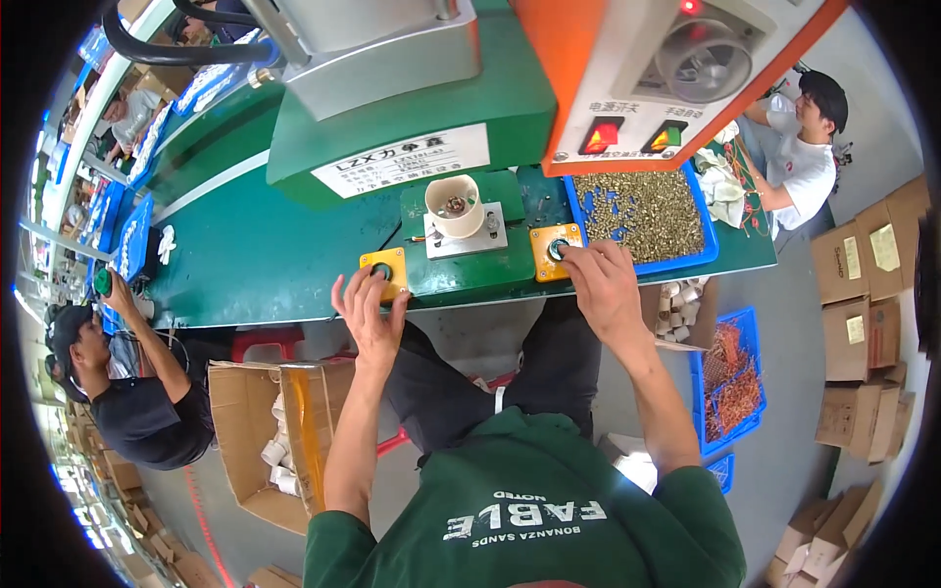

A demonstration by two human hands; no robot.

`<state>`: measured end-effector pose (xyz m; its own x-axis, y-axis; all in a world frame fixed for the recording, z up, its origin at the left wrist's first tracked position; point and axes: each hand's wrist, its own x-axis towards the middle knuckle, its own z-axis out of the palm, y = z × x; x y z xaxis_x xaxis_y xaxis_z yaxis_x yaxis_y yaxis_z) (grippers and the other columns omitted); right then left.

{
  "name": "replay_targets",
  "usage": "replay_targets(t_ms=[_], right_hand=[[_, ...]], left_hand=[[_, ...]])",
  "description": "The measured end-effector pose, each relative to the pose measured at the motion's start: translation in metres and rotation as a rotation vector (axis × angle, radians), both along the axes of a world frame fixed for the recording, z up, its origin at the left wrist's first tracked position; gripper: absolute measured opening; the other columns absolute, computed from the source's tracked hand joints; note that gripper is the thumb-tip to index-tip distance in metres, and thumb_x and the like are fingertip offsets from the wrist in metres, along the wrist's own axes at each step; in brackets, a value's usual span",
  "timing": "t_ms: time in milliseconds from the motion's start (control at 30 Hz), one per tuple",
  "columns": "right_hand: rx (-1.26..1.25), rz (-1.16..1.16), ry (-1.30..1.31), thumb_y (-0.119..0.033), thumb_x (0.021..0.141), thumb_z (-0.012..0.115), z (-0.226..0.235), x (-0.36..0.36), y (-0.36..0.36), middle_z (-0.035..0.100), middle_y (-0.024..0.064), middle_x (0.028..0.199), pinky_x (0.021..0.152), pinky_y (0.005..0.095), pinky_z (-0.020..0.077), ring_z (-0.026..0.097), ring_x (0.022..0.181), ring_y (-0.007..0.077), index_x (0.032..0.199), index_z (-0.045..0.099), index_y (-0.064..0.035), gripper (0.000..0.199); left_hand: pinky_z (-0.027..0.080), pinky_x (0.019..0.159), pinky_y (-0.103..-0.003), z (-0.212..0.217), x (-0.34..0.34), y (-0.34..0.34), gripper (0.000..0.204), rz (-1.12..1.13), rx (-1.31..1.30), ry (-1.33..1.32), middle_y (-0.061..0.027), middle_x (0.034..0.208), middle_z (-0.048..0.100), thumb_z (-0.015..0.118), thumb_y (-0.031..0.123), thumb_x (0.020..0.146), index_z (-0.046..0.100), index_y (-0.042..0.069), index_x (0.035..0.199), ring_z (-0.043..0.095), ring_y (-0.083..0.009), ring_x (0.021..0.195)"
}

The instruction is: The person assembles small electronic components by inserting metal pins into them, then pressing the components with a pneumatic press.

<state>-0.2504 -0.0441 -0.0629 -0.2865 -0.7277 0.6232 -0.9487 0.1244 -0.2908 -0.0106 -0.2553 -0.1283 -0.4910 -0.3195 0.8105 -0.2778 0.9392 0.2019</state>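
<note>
My left hand rests at a yellow push-button box on the bench's front edge, its fingertips on the dark button and its fingers apart. On the right, my right hand reaches over a second yellow push-button box, fingers stretched out onto its button. Neither hand holds anything. Between the boxes, a cream round cup-shaped part stands upright on a metal fixture plate, with small copper-coloured bits inside. Behind and above it is the green press body with a grey metal head.
An orange-edged control box with lit switches stands at the right. Beside it lies a blue tray of small brass pieces. Cartons of white parts flank my legs, including an open carton. Blue baskets hold copper-coloured parts. Co-workers sit left and right.
</note>
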Motion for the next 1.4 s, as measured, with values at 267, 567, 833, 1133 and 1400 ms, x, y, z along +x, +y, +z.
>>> replay_targets(t_ms=[267, 567, 833, 1133, 1400], right_hand=[[-0.032, 0.030, -0.422, -0.002, 0.080, 0.066, 0.008, -0.007, -0.005, 0.060, 0.0102, 0.078, 0.062, 0.0330, 0.0444, 0.057, 0.072, 0.0238, 0.089, 0.062, -0.0011, 0.010], [-0.188, 0.014, -0.691, 0.001, 0.074, 0.072, 0.029, -0.003, -0.034, 0.066, 0.0048, 0.081, 0.058, 0.0227, 0.0406, 0.051, 0.066, 0.0105, 0.084, 0.069, -0.0017, 0.010], [-0.079, 0.173, -0.681, -0.006, 0.080, 0.070, 0.063, 0.001, -0.064, 0.070, 0.0029, 0.082, 0.059, 0.0209, 0.0386, 0.049, 0.064, 0.0056, 0.095, 0.070, -0.0039, 0.015], [0.371, 0.020, -0.549, -0.026, 0.081, 0.070, 0.099, 0.012, -0.102, 0.068, 0.0017, 0.094, 0.068, 0.0275, 0.0446, 0.059, 0.078, 0.0136, 0.098, 0.067, -0.0076, 0.026], [0.459, 0.128, -0.323, -0.032, 0.082, 0.064, 0.107, 0.012, -0.114, 0.066, 0.0053, 0.089, 0.071, 0.0342, 0.0483, 0.062, 0.079, 0.0220, 0.095, 0.065, -0.0111, 0.025]], left_hand=[[0.035, 0.095, -0.049, -0.009, -0.001, -0.008, 0.049, -0.040, 0.025, 0.034, -0.0106, 0.112, 0.058, 0.077, 0.017, 0.071, 0.047, 0.007, 0.108, 0.052, -0.0316, 0.102], [0.043, 0.094, -0.045, -0.021, -0.008, -0.007, 0.061, -0.059, 0.247, 0.226, -0.0226, 0.125, 0.043, 0.072, 0.020, 0.075, 0.037, 0.006, 0.123, 0.047, -0.0368, 0.113], [0.045, 0.091, -0.045, -0.018, -0.007, -0.008, 0.063, -0.041, 0.285, 0.209, -0.0233, 0.123, 0.044, 0.073, 0.019, 0.073, 0.037, 0.005, 0.123, 0.050, -0.0376, 0.110], [0.047, 0.089, -0.045, -0.017, -0.007, -0.006, 0.063, -0.054, 0.300, 0.236, -0.0236, 0.122, 0.046, 0.074, 0.019, 0.072, 0.038, 0.005, 0.123, 0.051, -0.0377, 0.108], [0.047, 0.089, -0.044, -0.016, -0.006, -0.006, 0.064, -0.059, 0.327, 0.235, -0.0225, 0.122, 0.047, 0.075, 0.019, 0.071, 0.039, 0.006, 0.122, 0.052, -0.0372, 0.108]])
